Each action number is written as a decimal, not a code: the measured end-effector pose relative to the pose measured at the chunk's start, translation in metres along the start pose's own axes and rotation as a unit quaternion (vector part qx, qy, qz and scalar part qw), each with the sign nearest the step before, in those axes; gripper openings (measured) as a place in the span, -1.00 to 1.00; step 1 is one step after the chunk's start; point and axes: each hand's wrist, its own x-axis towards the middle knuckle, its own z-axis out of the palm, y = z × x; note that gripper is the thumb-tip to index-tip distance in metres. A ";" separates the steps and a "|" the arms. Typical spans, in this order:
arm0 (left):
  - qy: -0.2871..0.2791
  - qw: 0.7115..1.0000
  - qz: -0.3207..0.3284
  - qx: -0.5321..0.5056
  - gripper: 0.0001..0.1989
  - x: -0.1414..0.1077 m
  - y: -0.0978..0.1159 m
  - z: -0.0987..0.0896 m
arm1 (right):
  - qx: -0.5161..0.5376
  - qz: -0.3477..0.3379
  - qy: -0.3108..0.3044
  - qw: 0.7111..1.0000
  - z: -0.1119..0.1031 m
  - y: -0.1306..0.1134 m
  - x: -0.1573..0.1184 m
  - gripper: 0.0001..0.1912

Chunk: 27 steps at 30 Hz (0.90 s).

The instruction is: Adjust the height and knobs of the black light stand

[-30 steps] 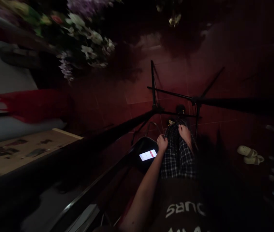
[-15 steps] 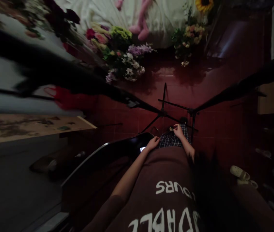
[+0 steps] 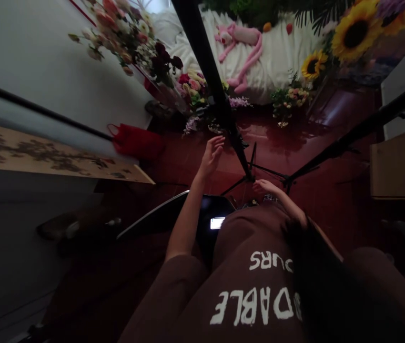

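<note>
My left hand is raised beside the black stand pole, fingers loosely bent and apart, nothing visible between them. A small gap seems to lie between the fingertips and the pole. Lower and to the right, my right hand hovers above my lap, close to the foot of that pole. Its fingers are bunched together, and what they hold, if anything, is too small and dark to name. A lit phone-like screen shows on a dark surface beside my left hip.
A second black stand slants up at the right. Flowers, sunflowers and a pink plush toy on white cloth lie ahead. A red bag, a painted scroll and a cardboard box flank me.
My left hand has risen from my lap toward the pole. My right hand has shifted slightly; the small pale thing earlier at its fingertips no longer shows. The view has tilted upward.
</note>
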 end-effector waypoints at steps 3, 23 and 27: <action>0.035 0.996 0.086 0.002 -0.38 0.025 0.033 0.023 | 0.160 -0.072 -0.004 0.984 0.018 -0.060 0.004 -0.64; 0.224 0.972 0.027 -0.072 -0.62 0.096 0.049 0.088 | 0.357 -0.109 -0.015 0.928 0.057 -0.184 -0.019 -0.65; 0.205 0.976 0.035 -0.066 -0.61 0.097 0.049 0.083 | 0.331 -0.120 -0.003 0.936 0.055 -0.185 -0.018 -0.64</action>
